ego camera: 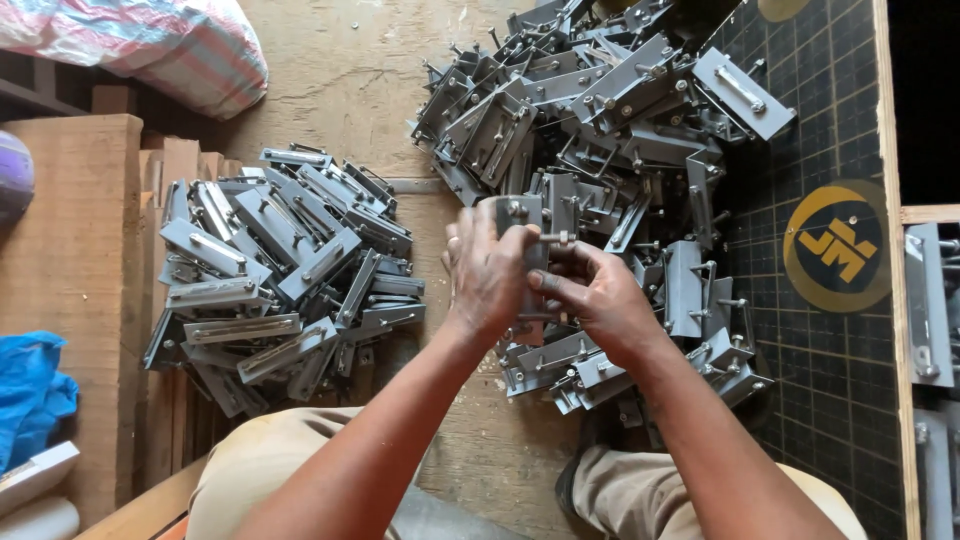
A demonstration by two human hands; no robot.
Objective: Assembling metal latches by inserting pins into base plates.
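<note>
Fingers [500, 245] of the left hand [490, 275] are curled tight around a grey metal bracket [518, 212], gripping it upright in the middle of the scene, while the right hand [590, 290] closes its thumb and fingertips on a small bolt [558, 238] that sticks out sideways from the bracket's right edge. Both hands meet there, touching, just above the wooden floor [350, 80]. On the left lies a heap of grey brackets [280, 270], flat plates with slots, stacked loosely against one another. On the far right sits a bigger, more tangled pile of brackets with bolts [610, 120], spilling from the far edge down to just beside the right wrist. Part of that pile rests on a dark gridded mat [840, 380] with a yellow round emblem. A striped woven sack [140, 45] lies at the far left corner, and a blue plastic bag [30, 390] sits at the near left beside wooden blocks [80, 250]. The person's knees, in tan trousers [260, 470], frame the near edge.
</note>
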